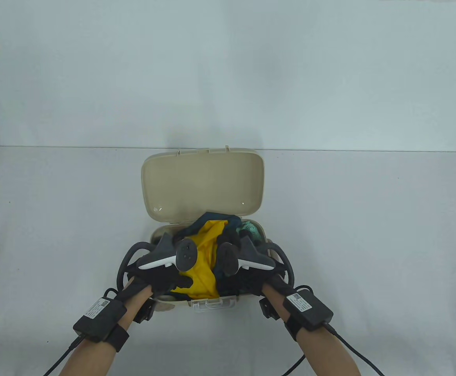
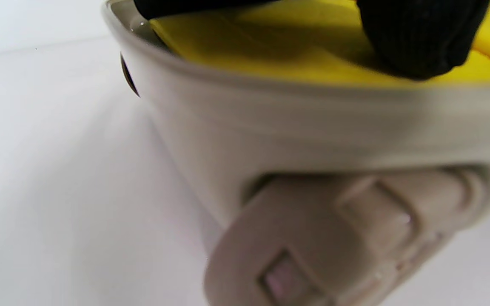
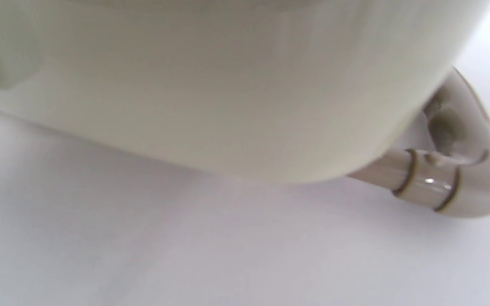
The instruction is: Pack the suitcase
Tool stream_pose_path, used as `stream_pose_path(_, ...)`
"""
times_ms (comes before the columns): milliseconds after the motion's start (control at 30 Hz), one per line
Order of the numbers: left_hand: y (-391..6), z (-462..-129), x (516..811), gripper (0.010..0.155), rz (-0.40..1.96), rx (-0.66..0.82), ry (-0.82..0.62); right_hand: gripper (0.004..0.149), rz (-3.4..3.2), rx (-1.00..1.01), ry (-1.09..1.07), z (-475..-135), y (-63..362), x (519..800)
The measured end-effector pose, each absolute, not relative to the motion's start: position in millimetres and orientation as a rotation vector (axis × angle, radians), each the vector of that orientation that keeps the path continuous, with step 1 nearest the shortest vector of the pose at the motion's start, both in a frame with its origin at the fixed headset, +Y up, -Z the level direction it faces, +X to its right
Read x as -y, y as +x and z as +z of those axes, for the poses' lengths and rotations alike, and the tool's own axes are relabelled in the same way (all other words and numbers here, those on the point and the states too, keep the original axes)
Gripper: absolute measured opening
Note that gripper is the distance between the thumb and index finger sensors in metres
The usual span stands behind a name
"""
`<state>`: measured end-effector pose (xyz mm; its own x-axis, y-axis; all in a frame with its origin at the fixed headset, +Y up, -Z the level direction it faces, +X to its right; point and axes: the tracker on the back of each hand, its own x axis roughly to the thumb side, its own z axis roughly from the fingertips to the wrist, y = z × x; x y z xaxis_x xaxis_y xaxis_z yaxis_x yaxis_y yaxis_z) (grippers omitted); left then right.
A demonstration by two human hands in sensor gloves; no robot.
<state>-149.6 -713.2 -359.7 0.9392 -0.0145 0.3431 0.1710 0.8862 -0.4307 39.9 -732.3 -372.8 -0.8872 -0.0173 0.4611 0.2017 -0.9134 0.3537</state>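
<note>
- The left hand [image 1: 161, 274] is over the near-left part of the open suitcase [image 1: 208, 301]. In the left wrist view a black gloved fingertip [image 2: 419, 38] presses down on the yellow garment [image 2: 270, 55] just inside the case's rim; the grip looks released and flat on the cloth, though the tracker hides most of the fingers from above.
- The suitcase stands on the white surface [image 1: 55, 215] with its long axis running left to right across the person. The raised lid [image 1: 202, 182] leans back on the far side and the clear latch [image 1: 212, 303] faces the person at the near wall.
- Inside, the yellow garment [image 1: 204, 258] fills the middle and heaps above the rim. Dark blue cloth [image 1: 216, 217] shows at the far edge and a pale green patterned piece [image 1: 251, 229] sits in the far-right corner.
- The right hand [image 1: 251, 270] lies over the near-right part of the case on dark clothing. Its fingers are hidden under the tracker and missing from the right wrist view, so whether that grip is clenched or released I cannot tell.
- That same view shows only the case's outer wall [image 3: 228, 93] and a beige handle [image 3: 453, 178] lying on the surface.
- Judgement: the clothes lie straight beneath both hands, each about equally near. The lid lies directly beyond them, so the heap must be pressed below the rim before closing.
</note>
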Motion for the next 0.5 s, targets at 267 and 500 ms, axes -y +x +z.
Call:
stream_pose_path(267, -145.2, -358.3, 701.8, 0.094, -0.139, 0.348, -0.453, 0.107, -2.985, 0.804, -0.796, -378.3, 54.5, 700.5)
stream_pose_path(500, -144.1, -360.4, 710.8, 0.094, -0.136, 0.338, -0.480, 0.111, -2.803, 0.682, -0.798, -367.0, 45.7, 720.3)
